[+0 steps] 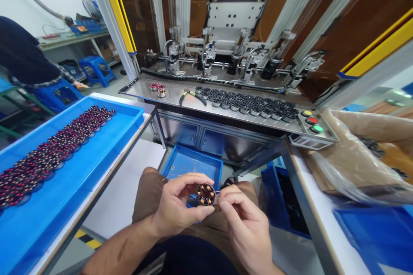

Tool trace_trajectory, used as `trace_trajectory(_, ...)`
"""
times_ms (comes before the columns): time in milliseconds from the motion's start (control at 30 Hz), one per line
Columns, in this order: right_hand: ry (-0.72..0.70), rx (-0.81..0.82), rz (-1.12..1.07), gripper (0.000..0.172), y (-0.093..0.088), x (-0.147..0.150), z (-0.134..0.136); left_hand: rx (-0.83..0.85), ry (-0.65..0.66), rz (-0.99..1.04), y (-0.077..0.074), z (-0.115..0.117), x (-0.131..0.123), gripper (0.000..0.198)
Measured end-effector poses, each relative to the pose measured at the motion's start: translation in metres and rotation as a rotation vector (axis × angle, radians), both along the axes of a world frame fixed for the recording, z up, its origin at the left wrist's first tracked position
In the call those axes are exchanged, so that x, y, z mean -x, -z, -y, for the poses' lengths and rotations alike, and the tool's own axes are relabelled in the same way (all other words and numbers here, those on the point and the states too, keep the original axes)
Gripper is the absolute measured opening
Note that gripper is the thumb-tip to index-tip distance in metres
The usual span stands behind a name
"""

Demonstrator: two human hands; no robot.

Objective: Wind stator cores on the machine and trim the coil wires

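Observation:
Between the thumb and fingers of my left hand [180, 202] is a round motor stator [205, 194] with copper windings on a black core, its open face turned up toward me. My right hand [241, 215] is close on its right side, thumb and forefinger pinched together at thin wire ends [217, 197] that stick out from the stator. Both hands are above my lap. On the steel ledge ahead lie pliers [192, 96] with dark handles, next to a few wound stators [158, 89] and several rows of black unwound stator cores [248, 103].
A blue tray [129, 116] with many wound stators stands at left. Ahead is a winding machine [235, 17] with yellow, red and green buttons [311, 120]. An open cardboard box [338, 133] lined with plastic sits right. A blue bin [193, 161] lies below; another person [22, 56] sits far left.

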State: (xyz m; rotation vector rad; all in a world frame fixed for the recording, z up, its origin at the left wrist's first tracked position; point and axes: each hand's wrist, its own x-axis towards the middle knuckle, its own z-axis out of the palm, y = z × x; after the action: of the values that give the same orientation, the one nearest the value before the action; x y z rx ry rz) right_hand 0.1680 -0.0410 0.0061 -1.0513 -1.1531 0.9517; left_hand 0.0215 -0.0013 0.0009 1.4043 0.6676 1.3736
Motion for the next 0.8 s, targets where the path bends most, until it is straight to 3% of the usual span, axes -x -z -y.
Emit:
trace_trajectory(233,-0.036,0.042,0.014,0.018,-0.01,-0.003,0.002,-0.124,-0.048,-0.048,0.0,0.001,-0.001,0.039)
trace_trajectory(433,0.037,-0.075,0.152,0.021,-0.018,-0.004,0.003,-0.228,-0.078,-0.083,-0.001,0.0,-0.001,0.045)
trace_trajectory(633,-0.012,-0.235,0.257,0.006,-0.024,-0.014,0.001,-0.005,0.08,0.019,-0.004,-0.001,-0.001,0.037)
trace_trajectory(800,-0.008,-0.372,0.348,0.02,-0.025,-0.014,-0.003,0.069,0.169,0.087,-0.004,-0.001,0.0,0.041)
